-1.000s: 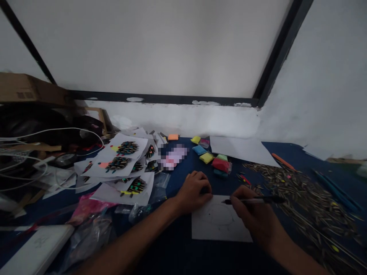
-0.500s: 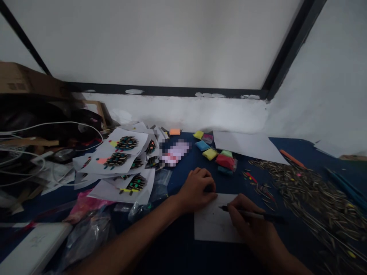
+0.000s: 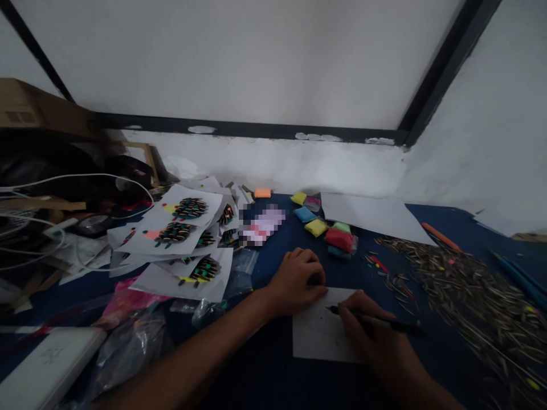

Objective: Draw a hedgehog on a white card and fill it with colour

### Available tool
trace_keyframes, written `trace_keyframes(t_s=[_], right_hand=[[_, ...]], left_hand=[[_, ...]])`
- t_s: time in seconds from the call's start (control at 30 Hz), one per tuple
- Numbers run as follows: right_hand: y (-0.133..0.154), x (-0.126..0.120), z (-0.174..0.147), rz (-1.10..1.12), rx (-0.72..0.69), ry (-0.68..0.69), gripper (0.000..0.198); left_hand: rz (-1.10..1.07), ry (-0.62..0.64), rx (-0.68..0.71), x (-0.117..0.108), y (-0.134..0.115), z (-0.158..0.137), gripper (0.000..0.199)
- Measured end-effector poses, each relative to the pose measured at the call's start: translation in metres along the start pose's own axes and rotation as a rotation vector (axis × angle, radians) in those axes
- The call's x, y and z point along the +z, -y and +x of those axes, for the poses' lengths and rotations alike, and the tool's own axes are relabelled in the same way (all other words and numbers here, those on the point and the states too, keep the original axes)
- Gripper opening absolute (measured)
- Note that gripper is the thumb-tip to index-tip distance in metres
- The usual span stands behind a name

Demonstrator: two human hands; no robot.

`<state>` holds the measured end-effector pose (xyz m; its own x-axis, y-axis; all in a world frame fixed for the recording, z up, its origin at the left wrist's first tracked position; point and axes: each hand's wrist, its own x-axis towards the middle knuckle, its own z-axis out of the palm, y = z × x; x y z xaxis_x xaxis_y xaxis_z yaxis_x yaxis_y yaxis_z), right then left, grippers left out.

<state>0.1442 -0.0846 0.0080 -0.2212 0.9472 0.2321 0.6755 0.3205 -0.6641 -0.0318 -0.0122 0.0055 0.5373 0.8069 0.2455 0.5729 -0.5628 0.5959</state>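
A small white sheet of paper (image 3: 311, 336) lies on the blue table in front of me, with a few tiny dark marks and faint lines on it. My left hand (image 3: 299, 282) rests at its upper left corner, fingers curled in loosely and the thumb on the paper. No object shows in that hand. In my right hand (image 3: 376, 336) a black pen (image 3: 395, 324) is pinched between thumb and fingers. Its tip points left, over or on the sheet; contact is hard to tell. The right hand covers the paper's right side.
Sunflower seeds (image 3: 474, 290) spread across the right, near an orange-handled tool (image 3: 440, 236). Coloured clay packets (image 3: 339, 239) and a larger white sheet (image 3: 371, 216) lie ahead. At left are pictures with seed-covered animals (image 3: 188, 228), plastic bags (image 3: 132, 347), a white box (image 3: 51, 364) and cables (image 3: 106, 175).
The view has shifted slightly. The pen tip sits at nearly the same place above the paper, and both hands hold almost the same pose.
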Motion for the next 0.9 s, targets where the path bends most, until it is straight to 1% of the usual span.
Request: trace_keyframes(t_s=[0.17, 0.3, 0.53, 0.73, 0.9], right_hand=[[-0.0002, -0.0004, -0.0004, -0.006, 0.009, 0.022, 0.023], [0.0034, -0.0025, 0.0010, -0.016, 0.000, 0.013, 0.021], [0.0055, -0.0018, 0.0024, 0.026, 0.021, 0.022, 0.021], [0.0049, -0.0027, 0.0010, -0.032, 0.005, 0.018, 0.022], [0.0038, -0.0032, 0.0001, -0.032, 0.016, 0.026, 0.023]], left_hand=[[-0.006, -0.002, -0.008, -0.0001, 0.0001, 0.0006, 0.008], [-0.010, 0.002, -0.008, -0.0008, 0.0000, 0.0005, 0.007], [0.000, 0.005, -0.004, -0.0016, -0.0005, 0.0005, 0.007], [-0.012, -0.012, 0.009, 0.0008, 0.0021, 0.0002, 0.007], [-0.018, -0.016, 0.015, 0.0007, 0.0020, 0.0005, 0.007]])
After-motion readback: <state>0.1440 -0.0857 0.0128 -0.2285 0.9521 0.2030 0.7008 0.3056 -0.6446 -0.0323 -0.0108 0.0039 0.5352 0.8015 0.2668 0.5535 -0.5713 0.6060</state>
